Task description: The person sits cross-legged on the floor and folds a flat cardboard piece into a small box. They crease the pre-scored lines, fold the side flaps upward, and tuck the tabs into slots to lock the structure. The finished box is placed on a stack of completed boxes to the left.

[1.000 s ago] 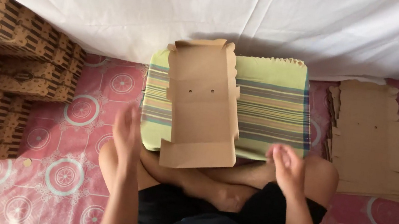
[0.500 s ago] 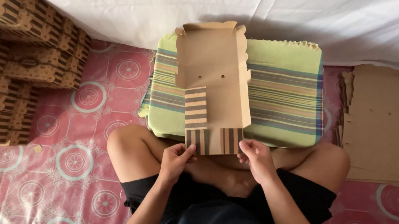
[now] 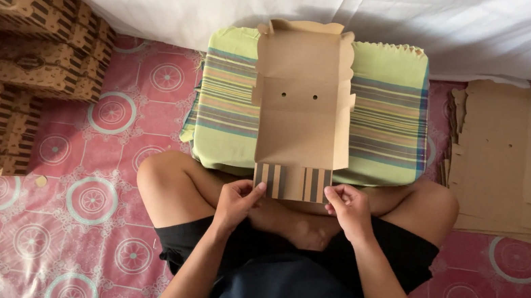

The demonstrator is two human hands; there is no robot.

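On the striped cushion (image 3: 379, 116): flat cardboard box blank (image 3: 301, 99)
long axis: runs straight away from the body
near striped flap (image 3: 292, 182): pinched by left hand (image 3: 236, 201) and right hand (image 3: 348, 209), one at each corner
nearer hand: neither

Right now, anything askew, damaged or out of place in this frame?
Nothing damaged. The cardboard blank lies a little askew on the striped cushion, its near flap folded up between left hand and right hand. A small cardboard scrap lies loose on the floor mat.
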